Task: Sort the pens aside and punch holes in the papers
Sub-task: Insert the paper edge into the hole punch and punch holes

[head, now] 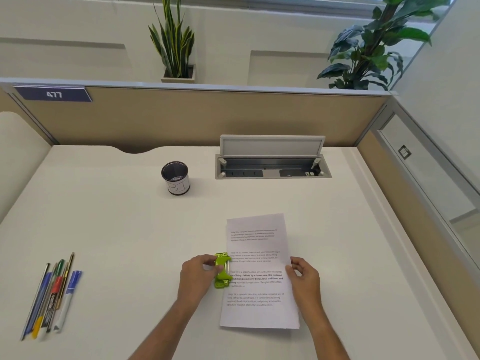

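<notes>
A printed sheet of paper (258,307) lies on the white desk (130,229), right of centre. A small green hole punch (222,270) sits over the middle of the sheet's left edge. My left hand (198,276) grips the punch from the left. My right hand (304,278) pinches the sheet's right edge. Several pens and markers (50,294) lie side by side in a row near the desk's front left.
A dark mesh pen cup (176,181) with a white label stands at the desk's middle back. An open cable box (272,165) with a raised lid is set into the desk behind the paper. A beige partition (207,118) closes the back and right.
</notes>
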Demonstrator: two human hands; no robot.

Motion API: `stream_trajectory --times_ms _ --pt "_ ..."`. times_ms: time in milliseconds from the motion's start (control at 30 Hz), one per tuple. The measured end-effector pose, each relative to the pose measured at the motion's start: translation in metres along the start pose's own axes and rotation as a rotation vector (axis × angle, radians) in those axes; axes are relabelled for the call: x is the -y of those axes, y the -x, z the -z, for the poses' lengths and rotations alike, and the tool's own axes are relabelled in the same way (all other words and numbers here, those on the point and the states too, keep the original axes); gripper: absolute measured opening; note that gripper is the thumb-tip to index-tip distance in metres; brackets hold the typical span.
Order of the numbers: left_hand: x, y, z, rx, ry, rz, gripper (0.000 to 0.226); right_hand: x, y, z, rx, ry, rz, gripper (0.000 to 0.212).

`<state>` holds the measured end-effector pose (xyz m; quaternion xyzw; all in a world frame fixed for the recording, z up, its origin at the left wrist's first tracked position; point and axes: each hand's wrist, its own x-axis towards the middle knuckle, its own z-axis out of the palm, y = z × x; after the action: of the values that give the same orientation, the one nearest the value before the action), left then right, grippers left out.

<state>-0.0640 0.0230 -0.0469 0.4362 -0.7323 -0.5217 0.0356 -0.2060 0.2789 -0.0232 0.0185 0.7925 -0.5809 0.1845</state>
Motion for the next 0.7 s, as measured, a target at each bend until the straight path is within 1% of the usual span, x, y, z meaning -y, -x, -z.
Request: stream_trajectory --times_ms 133,267,533,700 --pt "0.0 0.002 0.0 0.0 -0.012 -0.013 0.027 -0.004 0.0 0.008 -0.01 0.009 0.0 0.024" --pt "0.001 0.003 0.0 0.0 -0.013 -0.017 0.021 -0.011 0.004 0.016 0.035 0.045 0.001 0.024" --pt "0.001 0.006 0.0 0.008 0.001 -0.014 0.017 -0.017 0.012 0.014 0.001 0.069 -0.013 0.024" --pt "0.002 0.006 0.0 0.004 0.008 0.004 0.022 -0.014 0.009 0.011 -0.007 0.083 -0.027 0.024"
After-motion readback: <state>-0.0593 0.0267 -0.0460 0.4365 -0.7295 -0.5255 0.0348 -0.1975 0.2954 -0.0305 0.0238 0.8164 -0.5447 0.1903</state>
